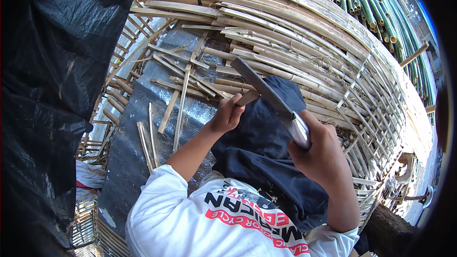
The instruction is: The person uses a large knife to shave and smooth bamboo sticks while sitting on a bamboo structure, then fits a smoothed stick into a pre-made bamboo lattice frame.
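My right hand [323, 154] is wrapped round the pale handle of a long, broad-bladed knife [266, 89], like a machete. Its grey blade slants up and to the left, away from me. In my left hand [226, 116] is a short piece of split bamboo [248, 97], gripped at its near end. The far end of the piece meets or nearly meets the blade's edge; actual contact cannot be made out. Both hands are above the dark cloth [252, 162] across my lap.
Loose bamboo strips [183, 100] lie on a dark sheet [128, 138] to the left. Long split bamboo [285, 38] is stacked ahead, with green poles [371, 7] behind. A bamboo lattice [376, 100] stands right. Black plastic sheeting [45, 90] hangs along the far left.
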`<state>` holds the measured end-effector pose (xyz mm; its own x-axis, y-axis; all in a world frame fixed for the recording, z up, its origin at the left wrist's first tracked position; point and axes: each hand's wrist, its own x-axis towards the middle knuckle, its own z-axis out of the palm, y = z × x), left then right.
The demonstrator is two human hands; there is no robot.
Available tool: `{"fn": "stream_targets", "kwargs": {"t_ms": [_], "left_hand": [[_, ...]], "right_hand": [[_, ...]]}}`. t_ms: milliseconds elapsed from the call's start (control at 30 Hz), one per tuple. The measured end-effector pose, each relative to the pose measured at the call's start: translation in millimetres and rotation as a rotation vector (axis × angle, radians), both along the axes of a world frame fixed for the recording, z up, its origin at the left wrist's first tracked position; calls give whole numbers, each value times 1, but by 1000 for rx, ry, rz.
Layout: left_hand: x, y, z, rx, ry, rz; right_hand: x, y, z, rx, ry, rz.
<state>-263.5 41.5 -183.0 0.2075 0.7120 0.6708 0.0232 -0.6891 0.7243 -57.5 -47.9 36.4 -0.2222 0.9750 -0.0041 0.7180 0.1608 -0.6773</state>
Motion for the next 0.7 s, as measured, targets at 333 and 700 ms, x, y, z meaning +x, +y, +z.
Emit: {"fn": "stream_targets", "kwargs": {"t_ms": [333, 700], "left_hand": [[-1, 2, 3, -6, -22, -83], [-9, -1, 8, -68, 95, -130]], "right_hand": [[0, 0, 15, -65, -52, 5], [-8, -6, -6, -58, 28, -73]]}}
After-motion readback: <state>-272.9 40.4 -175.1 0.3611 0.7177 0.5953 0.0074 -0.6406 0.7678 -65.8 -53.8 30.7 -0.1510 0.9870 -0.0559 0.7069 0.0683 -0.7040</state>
